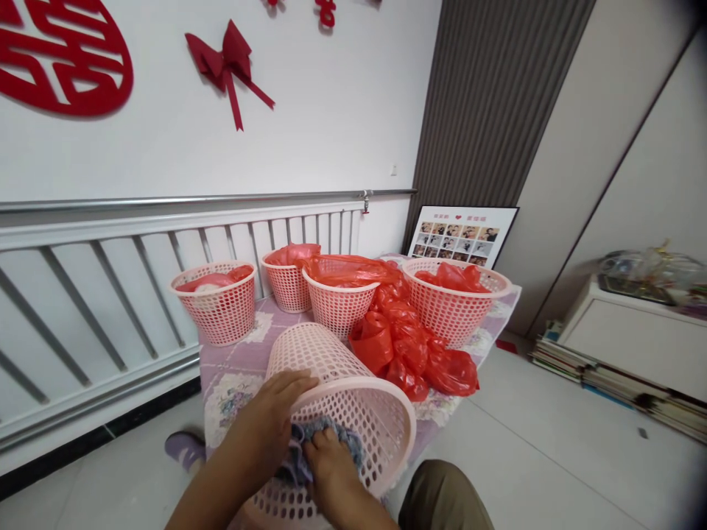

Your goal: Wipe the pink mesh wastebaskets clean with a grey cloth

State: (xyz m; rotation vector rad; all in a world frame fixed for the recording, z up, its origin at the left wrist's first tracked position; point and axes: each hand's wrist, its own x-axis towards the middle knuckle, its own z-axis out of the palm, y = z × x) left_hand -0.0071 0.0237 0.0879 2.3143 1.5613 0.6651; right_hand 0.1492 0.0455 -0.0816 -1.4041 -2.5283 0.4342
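A pink perforated plastic basket (323, 355) lies tipped on the table, its mouth turned toward me. My left hand (276, 412) grips its rim from the left, fingers stretched over the outside; the thumb is hidden. Inside the basket, my right hand (334, 467) presses on a blue-grey cloth (353, 442) with curled fingers. The cloth is bunched against the basket's wall, partly covered by both hands.
Behind stand several more pink baskets (224, 316) lined with red plastic bags. Loose red bags (409, 338) lie right of the tipped basket on a purple floral tablecloth (237, 383). A white radiator (127, 294) runs along the left; my knee (445, 497) is below.
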